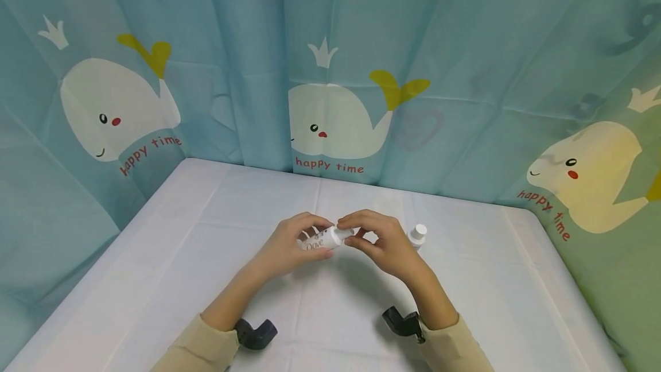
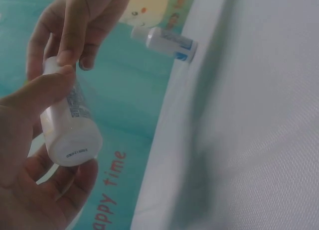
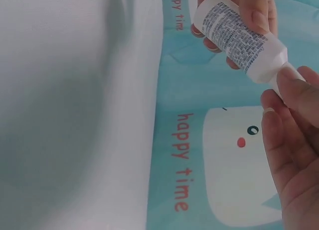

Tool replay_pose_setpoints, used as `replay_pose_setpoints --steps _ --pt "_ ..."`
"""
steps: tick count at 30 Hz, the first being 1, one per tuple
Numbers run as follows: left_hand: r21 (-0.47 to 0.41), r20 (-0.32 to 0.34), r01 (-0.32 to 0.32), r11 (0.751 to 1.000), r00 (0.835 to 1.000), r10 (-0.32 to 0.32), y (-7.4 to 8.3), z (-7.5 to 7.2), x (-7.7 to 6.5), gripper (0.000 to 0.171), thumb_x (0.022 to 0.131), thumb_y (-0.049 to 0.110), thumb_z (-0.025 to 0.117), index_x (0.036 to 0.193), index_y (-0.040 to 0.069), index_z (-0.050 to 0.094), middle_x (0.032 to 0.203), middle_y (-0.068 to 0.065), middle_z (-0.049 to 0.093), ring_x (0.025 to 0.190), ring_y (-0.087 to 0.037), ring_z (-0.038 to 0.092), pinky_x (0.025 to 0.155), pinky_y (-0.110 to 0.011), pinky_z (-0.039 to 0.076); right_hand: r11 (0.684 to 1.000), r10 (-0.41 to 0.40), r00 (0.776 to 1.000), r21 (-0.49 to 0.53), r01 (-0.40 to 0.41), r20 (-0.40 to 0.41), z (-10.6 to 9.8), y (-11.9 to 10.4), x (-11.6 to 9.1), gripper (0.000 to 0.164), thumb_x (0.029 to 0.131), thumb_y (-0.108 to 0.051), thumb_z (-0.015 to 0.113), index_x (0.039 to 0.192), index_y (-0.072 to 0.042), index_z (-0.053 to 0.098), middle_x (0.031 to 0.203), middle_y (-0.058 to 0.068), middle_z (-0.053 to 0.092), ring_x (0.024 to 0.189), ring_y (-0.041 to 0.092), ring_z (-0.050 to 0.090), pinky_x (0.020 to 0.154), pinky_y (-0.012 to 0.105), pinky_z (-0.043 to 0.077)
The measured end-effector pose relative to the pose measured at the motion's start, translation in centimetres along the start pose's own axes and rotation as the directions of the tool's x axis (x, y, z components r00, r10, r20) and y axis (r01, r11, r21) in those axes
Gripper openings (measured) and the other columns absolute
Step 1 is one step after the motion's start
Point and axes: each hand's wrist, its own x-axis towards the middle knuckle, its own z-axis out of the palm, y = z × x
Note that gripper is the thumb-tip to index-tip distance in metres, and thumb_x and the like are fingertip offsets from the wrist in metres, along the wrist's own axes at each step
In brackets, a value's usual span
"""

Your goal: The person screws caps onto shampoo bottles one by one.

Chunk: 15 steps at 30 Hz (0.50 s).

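Note:
A small white Dove bottle (image 1: pixel 320 240) is held above the table, tilted, its neck toward the right. My left hand (image 1: pixel 289 248) grips its body between thumb and fingers. At the narrow top, my right hand (image 1: pixel 379 240) pinches the white cap (image 3: pixel 280 85) with thumb and fingertips. Fine print covers the back label (image 3: pixel 232 33) in the right wrist view, and the bottle's round base (image 2: pixel 77 143) faces the left wrist camera. Behind the right hand, a second white bottle (image 1: pixel 417 234) stands upright on the table, partly hidden.
A white cloth covers the table (image 1: pixel 206 257). Blue-green curtains (image 1: pixel 248 62) printed with whales hang along its back and sides. Dark curved mounts (image 1: pixel 256 334) sit at both wrists, next to beige sleeves (image 1: pixel 198 346).

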Motion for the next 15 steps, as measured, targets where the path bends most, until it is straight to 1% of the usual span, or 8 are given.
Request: replay_pose_setpoints --steps 5,12,15 --pt "-0.014 0.006 -0.005 1.0 1.0 0.006 -0.05 -0.01 0.0 0.043 0.078 0.023 0.086 0.117 0.02 0.069 0.108 0.009 0.067 0.093 -0.01 0.06 0.08 -0.036 0.055 1.0 -0.023 1.0 0.004 0.023 -0.011 0.0 0.21 -0.02 0.029 0.081 0.0 0.079 0.108 -0.009 0.072 0.107 0.005 0.073 0.098 0.018 0.068 0.074 0.024 0.057" --pt "-0.027 -0.003 -0.026 0.999 1.0 0.026 -0.2 0.15 0.0 0.043 0.077 0.023 0.087 0.116 0.021 0.07 0.106 0.009 0.067 0.091 -0.01 0.059 0.078 -0.035 0.055 1.0 -0.007 1.0 -0.022 0.007 -0.024 -0.01 0.17 -0.02 0.028 0.08 -0.006 0.081 0.106 -0.011 0.073 0.1 0.001 0.073 0.084 0.011 0.066 0.072 0.024 0.056" --pt "-0.022 -0.004 -0.034 0.999 0.999 0.034 -0.23 0.19 0.01 0.043 0.076 0.023 0.088 0.116 0.021 0.07 0.105 0.01 0.067 0.091 -0.009 0.059 0.078 -0.035 0.055 0.999 0.002 0.999 -0.032 -0.003 -0.034 0.0 0.13 0.02 0.028 0.08 -0.007 0.082 0.106 -0.011 0.073 0.097 0.001 0.073 0.081 0.01 0.066 0.071 0.024 0.056"
